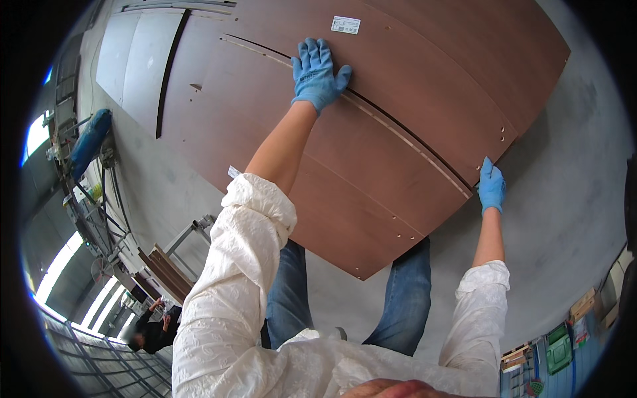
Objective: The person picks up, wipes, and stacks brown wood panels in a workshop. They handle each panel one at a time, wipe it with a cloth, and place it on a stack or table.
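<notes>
Large reddish-brown boards lie in front of me. A far board (424, 79) and a near board (371, 179) are split by a long dark slot with a pale strip beside it. My left hand (317, 78), in a blue glove, lies flat with fingers spread across the slot, on the boards. At the right end of the slot, my blue-gloved right hand (492, 188) closes on the far board's edge; some of its fingers are hidden. Small drilled holes dot both boards near their right edges. A white printed label (346, 25) sticks to the far board.
At the far left is a pale grey-white panel (136, 56) with a dark edge. Brown boards (166, 273) stand at lower left beside a metal frame. A person in black (156, 328) is beyond them. A green bin (559, 348) stands at lower right on grey floor.
</notes>
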